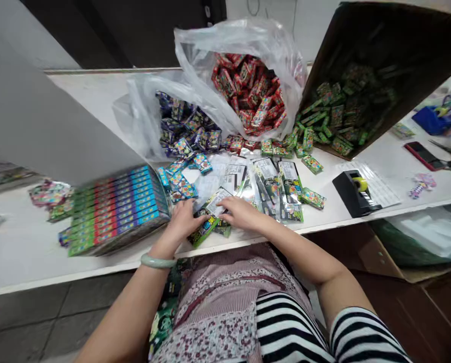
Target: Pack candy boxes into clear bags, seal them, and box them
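Note:
A black-and-green printed plastic bag with a white label lies tilted near the table's front edge. My left hand grips its left side, the thumb across the print and the fingers curled beside small blue candy packs. On the other side, my right hand pinches the bag near its label; its fingertips are partly hidden. Similar flat printed bags overlap just beyond my right hand. Small green packs lie to their right.
Left stands a wrapped block of stacked coloured packs. Behind are clear plastic bags holding purple packs and red packs. A cardboard box spills green packs. A tape dispenser and a phone sit right.

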`<act>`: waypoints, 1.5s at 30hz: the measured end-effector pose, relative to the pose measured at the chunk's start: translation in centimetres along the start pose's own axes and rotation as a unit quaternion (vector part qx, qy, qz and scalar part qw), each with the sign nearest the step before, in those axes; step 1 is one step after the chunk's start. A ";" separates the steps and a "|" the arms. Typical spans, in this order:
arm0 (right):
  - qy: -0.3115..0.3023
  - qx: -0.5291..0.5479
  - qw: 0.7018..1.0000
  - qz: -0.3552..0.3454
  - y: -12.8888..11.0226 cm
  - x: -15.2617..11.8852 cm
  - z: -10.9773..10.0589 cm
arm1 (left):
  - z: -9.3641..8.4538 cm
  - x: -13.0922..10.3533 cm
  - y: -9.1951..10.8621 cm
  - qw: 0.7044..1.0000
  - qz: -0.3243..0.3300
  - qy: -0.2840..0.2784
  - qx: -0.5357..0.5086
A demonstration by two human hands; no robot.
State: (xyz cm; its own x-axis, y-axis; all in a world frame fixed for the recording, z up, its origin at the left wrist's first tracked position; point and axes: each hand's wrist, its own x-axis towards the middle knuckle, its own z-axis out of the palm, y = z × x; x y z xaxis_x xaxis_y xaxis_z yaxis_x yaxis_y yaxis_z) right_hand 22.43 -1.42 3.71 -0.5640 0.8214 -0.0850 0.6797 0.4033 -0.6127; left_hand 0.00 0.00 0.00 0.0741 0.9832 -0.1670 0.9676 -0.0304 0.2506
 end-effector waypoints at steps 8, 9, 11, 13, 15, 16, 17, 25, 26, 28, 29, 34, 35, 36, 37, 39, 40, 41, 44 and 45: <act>0.072 0.000 0.997 0.025 1.6 -0.5 0.3 | -3.1 0.9 1.2 0.963 -0.030 -0.035 -0.266; 0.100 0.008 0.995 0.020 1.9 -0.5 0.1 | -4.0 0.5 1.4 0.954 -0.013 -0.048 -0.296; 0.168 0.035 0.985 0.015 2.5 -0.3 -0.4 | -5.6 -0.4 1.8 0.938 0.044 -0.071 -0.335; 0.218 0.078 0.973 0.011 2.7 0.0 -1.0 | -7.0 -1.5 2.1 0.926 0.111 -0.082 -0.351; 0.238 0.133 0.962 0.016 2.5 0.3 -1.5 | -7.9 -2.5 2.5 0.928 0.154 -0.066 -0.333; 0.244 0.167 0.955 0.023 2.3 0.4 -1.8 | -8.1 -3.0 2.6 0.933 0.165 -0.047 -0.318; 0.244 0.207 0.947 0.031 2.0 0.4 -2.1 | -8.3 -3.5 2.7 0.936 0.174 -0.024 -0.304; -0.002 0.445 0.893 0.062 0.4 -0.8 -5.4 | -6.8 -6.4 3.7 0.923 0.260 0.082 -0.272; -0.029 0.438 0.897 0.060 0.3 -1.0 -5.6 | -6.6 -6.6 3.8 0.920 0.269 0.093 -0.268; -0.054 0.420 0.904 0.049 0.0 -1.4 -5.8 | -6.6 -6.9 4.0 0.915 0.293 0.115 -0.253; -0.047 0.416 0.907 0.041 -0.2 -1.5 -5.9 | -6.7 -7.1 4.1 0.914 0.303 0.126 -0.239; 0.021 0.432 0.902 0.011 -1.6 -2.2 -6.3 | -6.9 -7.6 5.3 0.923 0.317 0.189 -0.111; 0.021 0.431 0.902 0.012 -1.8 -2.3 -6.5 | -6.7 -7.7 5.7 0.923 0.317 0.200 -0.085; 0.021 0.429 0.903 0.015 -1.9 -2.3 -6.7 | -6.3 -7.8 6.0 0.924 0.314 0.210 -0.062; 0.022 0.426 0.904 0.019 -2.0 -2.4 -6.9 | -6.0 -7.8 6.3 0.925 0.308 0.217 -0.041; 0.027 0.419 0.907 0.026 -2.0 -2.4 -7.1 | -5.3 -7.8 6.8 0.929 0.293 0.228 -0.013; 0.031 0.418 0.908 0.027 -1.9 -2.4 -7.1 | -5.0 -7.8 6.8 0.931 0.286 0.228 -0.010; 0.033 0.417 0.908 0.026 -1.9 -2.4 -7.1 | -4.8 -7.7 6.8 0.932 0.282 0.225 -0.016; 0.059 0.394 0.917 -0.001 -2.1 -2.6 -6.9 | -4.9 -7.4 6.2 0.930 0.286 0.215 -0.079; 0.099 0.371 0.923 -0.016 -2.3 -2.8 -6.7 | -5.1 -7.4 5.9 0.928 0.280 0.219 -0.114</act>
State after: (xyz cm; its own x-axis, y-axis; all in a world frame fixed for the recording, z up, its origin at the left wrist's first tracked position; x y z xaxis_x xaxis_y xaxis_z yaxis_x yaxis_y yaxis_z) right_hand 25.66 -1.96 10.61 -0.4315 0.9011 0.0424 0.1147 0.1015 -0.9882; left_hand 3.91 -6.51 7.52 0.3971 0.8046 0.4416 0.7269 -0.5695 0.3838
